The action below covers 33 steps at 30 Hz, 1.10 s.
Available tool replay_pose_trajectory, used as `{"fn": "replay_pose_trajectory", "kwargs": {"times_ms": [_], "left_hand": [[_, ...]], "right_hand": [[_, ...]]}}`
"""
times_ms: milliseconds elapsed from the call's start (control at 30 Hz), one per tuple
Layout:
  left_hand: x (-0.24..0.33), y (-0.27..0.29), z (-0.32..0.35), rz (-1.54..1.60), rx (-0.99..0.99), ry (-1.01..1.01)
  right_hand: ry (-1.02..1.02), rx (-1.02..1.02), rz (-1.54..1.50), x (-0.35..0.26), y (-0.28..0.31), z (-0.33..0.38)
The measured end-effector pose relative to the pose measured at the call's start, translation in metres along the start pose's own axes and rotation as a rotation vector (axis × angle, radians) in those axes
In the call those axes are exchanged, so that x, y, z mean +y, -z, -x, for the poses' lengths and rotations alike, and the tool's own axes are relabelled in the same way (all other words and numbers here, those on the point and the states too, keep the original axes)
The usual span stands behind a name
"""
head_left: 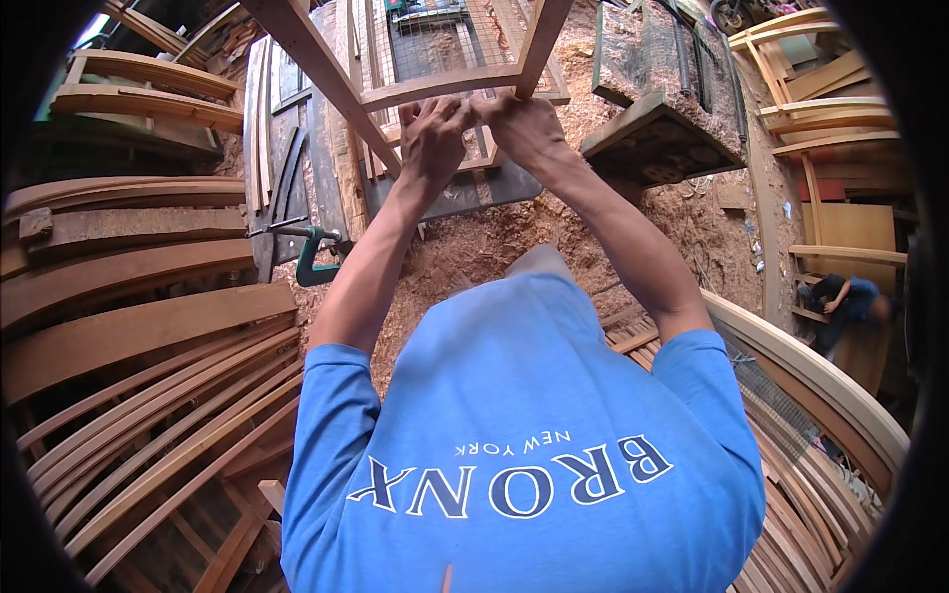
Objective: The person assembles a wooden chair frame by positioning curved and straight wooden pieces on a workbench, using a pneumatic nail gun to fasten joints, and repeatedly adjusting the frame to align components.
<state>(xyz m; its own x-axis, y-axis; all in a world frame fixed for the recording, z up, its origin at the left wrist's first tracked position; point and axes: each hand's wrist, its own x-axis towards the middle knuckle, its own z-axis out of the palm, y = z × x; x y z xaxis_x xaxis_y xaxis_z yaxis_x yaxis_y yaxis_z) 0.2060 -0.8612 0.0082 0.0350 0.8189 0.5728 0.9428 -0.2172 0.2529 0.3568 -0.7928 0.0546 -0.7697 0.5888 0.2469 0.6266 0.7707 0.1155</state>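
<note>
Both my hands are close together at the near rail of a wooden frame (440, 85), whose two long side bars rise toward the top of the view. My left hand (435, 136) has its fingers curled against the rail's underside. Beside it, my right hand (526, 127) is closed near the rail's right corner. The fingertips are partly hidden, so the exact grip is hard to see. Wire mesh (473, 47) shows through the frame. Beneath lies a dark board (484, 193) with more wooden strips on it.
A green clamp (314, 259) sits at the bench's left edge. Curved timber pieces (129, 336) are stacked at left, and more strips (791, 494) lie at lower right. A shavings-covered table (662, 148) stands at right. Another person (845, 301) crouches far right. Sawdust (465, 252) covers the floor.
</note>
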Motion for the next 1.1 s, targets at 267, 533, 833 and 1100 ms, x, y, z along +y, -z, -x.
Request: {"fn": "replay_pose_trajectory", "kwargs": {"times_ms": [267,533,833,1100], "left_hand": [[0.000,-0.009,0.005,0.007,0.089,-0.038],[0.002,-0.011,0.008,0.013,0.115,-0.039],[0.005,-0.019,0.010,0.017,0.188,0.008],[0.005,-0.013,0.008,0.045,0.059,0.017]], "right_hand": [[0.076,-0.155,0.158,-0.002,0.002,-0.009],[0.044,-0.192,0.139,-0.008,0.011,-0.009],[0.011,-0.069,0.075,-0.007,0.013,-0.002],[0.037,0.424,-0.429,0.013,0.024,0.050]]}}
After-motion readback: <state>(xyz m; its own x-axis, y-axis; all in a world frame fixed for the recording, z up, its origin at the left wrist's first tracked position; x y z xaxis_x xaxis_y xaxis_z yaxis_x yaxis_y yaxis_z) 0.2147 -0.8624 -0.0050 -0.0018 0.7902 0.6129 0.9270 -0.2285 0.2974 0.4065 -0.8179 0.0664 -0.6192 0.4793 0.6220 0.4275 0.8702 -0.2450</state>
